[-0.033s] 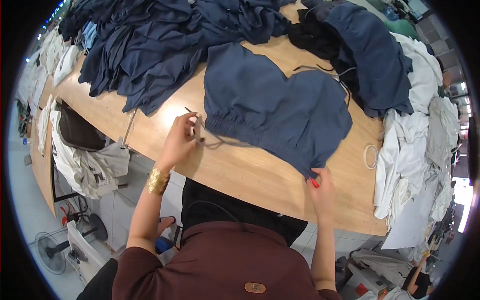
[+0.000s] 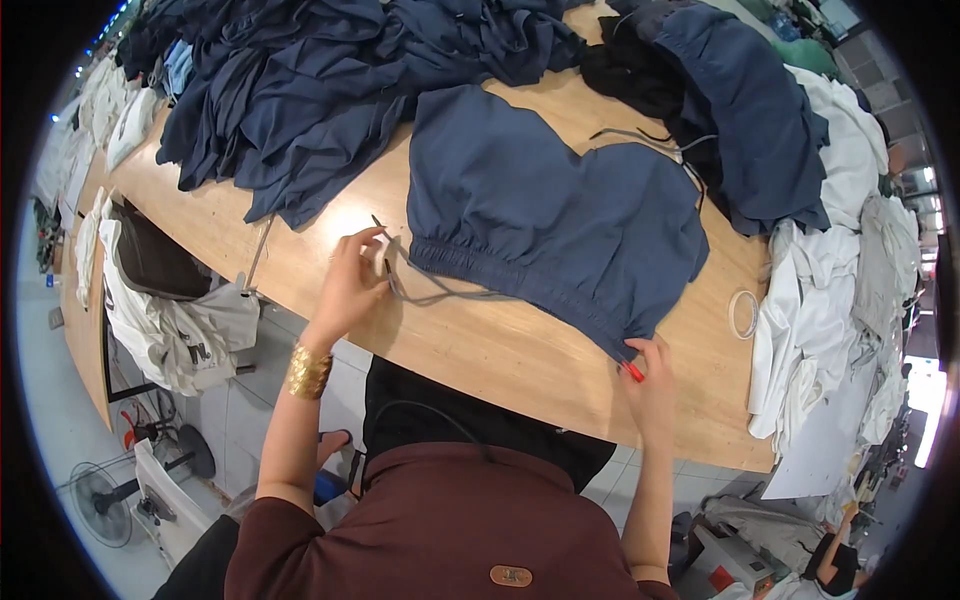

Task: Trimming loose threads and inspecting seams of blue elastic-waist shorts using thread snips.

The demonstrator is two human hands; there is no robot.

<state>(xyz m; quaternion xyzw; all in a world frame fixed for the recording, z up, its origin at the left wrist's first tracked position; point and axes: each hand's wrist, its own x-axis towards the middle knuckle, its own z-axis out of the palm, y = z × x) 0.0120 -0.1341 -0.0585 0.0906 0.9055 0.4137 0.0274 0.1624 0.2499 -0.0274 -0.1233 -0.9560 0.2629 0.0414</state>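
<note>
Table (image 2: pixel 480 350): it bore a navy heap (image 2: pixel 300 110) and your shorts (image 2: pixel 540 185), spread flat
Shorts: lay ahead of and between your hands, waistband (image 2: pixel 470 268) toward you
Left hand (image 2: pixel 346 285): thumb and fingers stood apart beside the ends of your grey cord (image 2: pixel 485 294), contact unclear
Right hand (image 2: pixel 652 387): you pinched the waistband's end, a red thing (image 2: pixel 633 372) against your fingers
Waistband: gathered in fine ridges
Cord: thin, dark-tipped

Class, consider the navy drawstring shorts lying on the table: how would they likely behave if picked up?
The shorts would probably sag floppily, since their thin-looking cloth lies in soft ripples. Their waistband may stretch when pulled, as it is tightly gathered. The grey drawstring seems limp and apt to dangle, given its loose curves.
</note>
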